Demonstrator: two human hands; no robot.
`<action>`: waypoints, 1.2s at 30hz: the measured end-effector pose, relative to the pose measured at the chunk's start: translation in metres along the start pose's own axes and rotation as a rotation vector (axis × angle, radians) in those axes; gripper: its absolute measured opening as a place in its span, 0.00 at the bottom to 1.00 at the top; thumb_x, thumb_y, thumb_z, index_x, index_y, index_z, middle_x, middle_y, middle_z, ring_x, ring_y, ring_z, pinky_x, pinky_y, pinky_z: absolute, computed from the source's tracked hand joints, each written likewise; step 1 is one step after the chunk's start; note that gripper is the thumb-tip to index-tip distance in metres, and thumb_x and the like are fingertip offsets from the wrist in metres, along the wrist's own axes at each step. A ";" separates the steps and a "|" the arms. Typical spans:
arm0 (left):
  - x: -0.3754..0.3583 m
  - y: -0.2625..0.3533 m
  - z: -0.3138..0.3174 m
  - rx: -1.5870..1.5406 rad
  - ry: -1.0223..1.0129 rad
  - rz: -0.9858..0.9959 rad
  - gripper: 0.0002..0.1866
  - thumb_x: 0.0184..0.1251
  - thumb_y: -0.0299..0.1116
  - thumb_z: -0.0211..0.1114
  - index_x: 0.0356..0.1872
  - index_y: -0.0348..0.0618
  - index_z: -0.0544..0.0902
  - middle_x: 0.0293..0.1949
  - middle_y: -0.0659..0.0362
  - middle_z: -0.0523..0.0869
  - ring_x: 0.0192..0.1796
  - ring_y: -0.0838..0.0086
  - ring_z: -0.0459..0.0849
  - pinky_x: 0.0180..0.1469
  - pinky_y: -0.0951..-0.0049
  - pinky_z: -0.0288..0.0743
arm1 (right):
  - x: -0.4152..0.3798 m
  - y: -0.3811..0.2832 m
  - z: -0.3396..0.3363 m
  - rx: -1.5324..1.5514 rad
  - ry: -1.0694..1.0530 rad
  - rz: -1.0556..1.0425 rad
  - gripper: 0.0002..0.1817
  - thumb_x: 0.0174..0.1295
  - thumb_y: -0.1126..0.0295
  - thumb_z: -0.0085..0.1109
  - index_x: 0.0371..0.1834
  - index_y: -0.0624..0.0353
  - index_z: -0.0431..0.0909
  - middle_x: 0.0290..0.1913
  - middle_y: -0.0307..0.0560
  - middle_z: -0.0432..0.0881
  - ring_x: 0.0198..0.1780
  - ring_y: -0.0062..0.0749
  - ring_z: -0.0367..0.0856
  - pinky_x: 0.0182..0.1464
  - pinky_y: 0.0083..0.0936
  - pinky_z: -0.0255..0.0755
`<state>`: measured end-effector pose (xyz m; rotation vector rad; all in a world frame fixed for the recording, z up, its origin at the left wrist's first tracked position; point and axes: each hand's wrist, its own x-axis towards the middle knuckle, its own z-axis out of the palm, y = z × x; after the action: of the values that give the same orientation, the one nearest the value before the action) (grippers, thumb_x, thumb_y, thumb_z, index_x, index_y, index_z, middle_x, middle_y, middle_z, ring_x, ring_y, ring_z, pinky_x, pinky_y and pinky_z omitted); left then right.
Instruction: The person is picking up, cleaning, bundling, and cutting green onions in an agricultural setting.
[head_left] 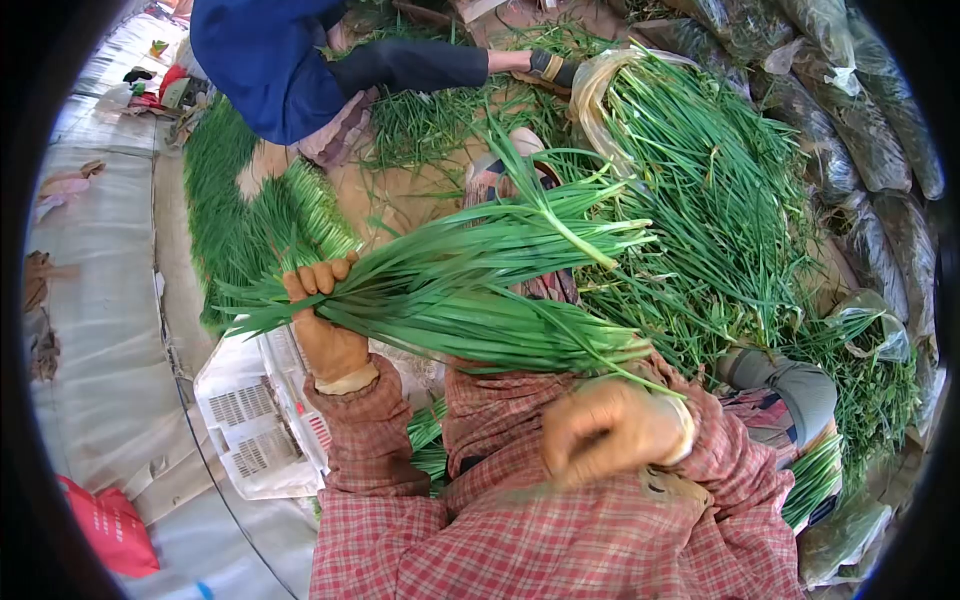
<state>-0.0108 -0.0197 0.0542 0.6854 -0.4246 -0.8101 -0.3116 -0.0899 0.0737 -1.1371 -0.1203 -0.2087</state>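
Gripped near its leaf tips, a large bunch of green chives (470,255) spreads in a fan from my left hand (330,330), which wears a tan glove. Its pale cut ends point to the right, across the front of my body. Below those ends is my right hand (612,425), also gloved; its fingers look curled but are smeared by motion. One drooping chive stalk reaches close to the right wrist. To the right lies a big heap of loose chives (710,190), spilling from a clear plastic bag (592,100).
Neatly laid chives (315,215) stand at the left beside a person in a blue jacket (262,65). A white plastic crate (250,410) sits by my left elbow. Filled plastic bags (850,120) line the right side. A red packet (110,525) lies lower left.
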 end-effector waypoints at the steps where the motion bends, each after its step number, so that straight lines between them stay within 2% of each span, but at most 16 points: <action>1: 0.001 0.000 -0.002 -0.011 -0.029 -0.007 0.19 0.71 0.43 0.47 0.20 0.50 0.58 0.22 0.65 0.60 0.32 0.71 0.64 0.61 0.58 0.58 | -0.008 -0.006 0.004 0.086 -0.092 0.069 0.06 0.53 0.71 0.65 0.29 0.58 0.78 0.37 0.45 0.78 0.39 0.32 0.76 0.42 0.26 0.70; 4: 0.005 -0.004 -0.009 -0.027 0.046 0.012 0.19 0.71 0.43 0.47 0.20 0.50 0.57 0.19 0.66 0.58 0.27 0.74 0.61 0.54 0.62 0.62 | -0.023 -0.025 -0.005 -0.372 0.050 -0.267 0.06 0.51 0.72 0.66 0.30 0.57 0.78 0.42 0.48 0.77 0.47 0.35 0.74 0.50 0.32 0.66; 5: 0.006 -0.006 -0.012 -0.051 0.093 0.008 0.19 0.71 0.43 0.47 0.19 0.50 0.58 0.18 0.66 0.57 0.26 0.75 0.60 0.52 0.63 0.63 | -0.034 -0.013 -0.006 -0.215 0.237 -0.303 0.07 0.51 0.73 0.65 0.31 0.56 0.76 0.45 0.51 0.75 0.53 0.36 0.71 0.56 0.37 0.62; 7: 0.010 -0.007 -0.017 -0.096 0.179 -0.020 0.19 0.70 0.43 0.49 0.18 0.51 0.59 0.16 0.67 0.57 0.23 0.76 0.58 0.47 0.66 0.64 | -0.042 -0.003 0.004 0.310 0.820 -0.313 0.08 0.60 0.68 0.57 0.35 0.55 0.68 0.34 0.45 0.77 0.41 0.36 0.77 0.57 0.42 0.64; 9: 0.014 -0.003 -0.029 -0.173 0.190 -0.043 0.19 0.69 0.43 0.50 0.18 0.51 0.59 0.14 0.68 0.56 0.21 0.77 0.57 0.44 0.68 0.64 | -0.061 0.004 -0.017 0.657 0.931 -0.475 0.06 0.64 0.67 0.52 0.38 0.56 0.68 0.19 0.31 0.62 0.17 0.19 0.60 0.28 0.24 0.67; 10: 0.014 -0.005 -0.034 -0.213 0.198 -0.053 0.20 0.69 0.43 0.50 0.17 0.51 0.60 0.13 0.68 0.56 0.20 0.77 0.56 0.42 0.69 0.64 | -0.077 0.002 -0.027 0.678 1.028 -0.490 0.06 0.65 0.68 0.51 0.39 0.57 0.69 0.18 0.29 0.58 0.15 0.14 0.51 0.18 0.16 0.52; 20: 0.016 -0.009 -0.048 -0.055 0.358 -0.009 0.21 0.70 0.44 0.47 0.16 0.53 0.58 0.13 0.68 0.56 0.19 0.77 0.56 0.42 0.69 0.64 | -0.269 -0.032 -0.052 0.323 1.336 -0.691 0.07 0.69 0.69 0.43 0.44 0.60 0.68 0.21 0.31 0.56 0.15 0.12 0.48 0.13 0.14 0.43; 21: 0.017 -0.009 -0.052 -0.066 0.327 -0.013 0.21 0.70 0.43 0.48 0.16 0.52 0.58 0.13 0.68 0.56 0.20 0.77 0.57 0.42 0.68 0.64 | -0.295 -0.028 -0.061 0.226 1.232 -0.540 0.10 0.64 0.69 0.50 0.46 0.58 0.70 0.24 0.35 0.67 0.20 0.18 0.64 0.19 0.15 0.58; 23: 0.018 -0.009 -0.059 -0.087 0.265 -0.019 0.20 0.70 0.43 0.48 0.16 0.52 0.58 0.13 0.68 0.56 0.20 0.77 0.57 0.42 0.68 0.64 | -0.310 0.012 -0.087 -1.027 1.375 0.392 0.14 0.58 0.69 0.57 0.48 0.56 0.72 0.33 0.40 0.73 0.32 0.26 0.72 0.31 0.21 0.67; 25: 0.019 -0.006 -0.051 -0.159 0.167 -0.052 0.19 0.69 0.41 0.49 0.17 0.52 0.59 0.14 0.68 0.57 0.21 0.77 0.58 0.43 0.67 0.65 | -0.264 0.015 -0.089 -1.760 1.205 0.823 0.22 0.49 0.68 0.64 0.49 0.53 0.74 0.45 0.45 0.76 0.46 0.36 0.73 0.46 0.29 0.68; 26: 0.018 -0.006 -0.046 -0.193 0.124 -0.067 0.18 0.69 0.40 0.49 0.18 0.52 0.59 0.15 0.68 0.57 0.22 0.77 0.59 0.44 0.67 0.65 | -0.190 -0.004 -0.077 -1.883 1.150 0.744 0.26 0.43 0.67 0.67 0.51 0.51 0.75 0.52 0.47 0.75 0.54 0.41 0.71 0.54 0.33 0.66; 28: 0.015 -0.003 -0.031 -0.147 0.076 -0.025 0.17 0.68 0.39 0.49 0.19 0.52 0.60 0.16 0.67 0.57 0.23 0.77 0.59 0.45 0.66 0.65 | -0.103 -0.022 -0.060 -1.443 1.071 0.272 0.32 0.42 0.65 0.69 0.54 0.53 0.72 0.55 0.48 0.72 0.55 0.43 0.70 0.53 0.33 0.66; 30: 0.015 -0.001 -0.012 -0.121 0.029 -0.004 0.18 0.69 0.39 0.49 0.18 0.51 0.59 0.16 0.67 0.56 0.23 0.77 0.58 0.46 0.67 0.65 | -0.037 -0.031 -0.045 -1.169 0.953 0.080 0.37 0.42 0.60 0.70 0.58 0.58 0.68 0.51 0.53 0.75 0.52 0.45 0.72 0.52 0.33 0.68; 34: 0.015 0.001 0.011 -0.108 -0.065 -0.021 0.21 0.71 0.40 0.48 0.16 0.51 0.57 0.15 0.67 0.55 0.23 0.77 0.56 0.47 0.68 0.63 | 0.029 -0.018 -0.057 -1.065 0.800 0.521 0.39 0.51 0.43 0.59 0.57 0.65 0.66 0.34 0.58 0.80 0.38 0.51 0.80 0.42 0.37 0.72; 35: 0.016 0.000 0.014 -0.119 -0.079 -0.032 0.21 0.71 0.40 0.48 0.16 0.51 0.57 0.15 0.67 0.55 0.23 0.76 0.56 0.47 0.68 0.63 | 0.035 -0.010 -0.071 -0.976 0.712 0.508 0.39 0.53 0.39 0.54 0.55 0.65 0.67 0.32 0.59 0.80 0.37 0.53 0.80 0.39 0.39 0.72; 36: 0.017 -0.001 0.015 -0.131 -0.091 -0.041 0.21 0.71 0.40 0.48 0.16 0.50 0.57 0.15 0.67 0.55 0.23 0.76 0.56 0.48 0.68 0.63 | 0.040 0.000 -0.084 -0.940 0.610 0.409 0.31 0.58 0.47 0.54 0.53 0.65 0.69 0.29 0.54 0.80 0.32 0.44 0.81 0.34 0.34 0.73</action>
<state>-0.0092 -0.0392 0.0659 0.5381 -0.4366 -0.9027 -0.2730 -0.1705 0.0463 -1.9361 0.8267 -0.2426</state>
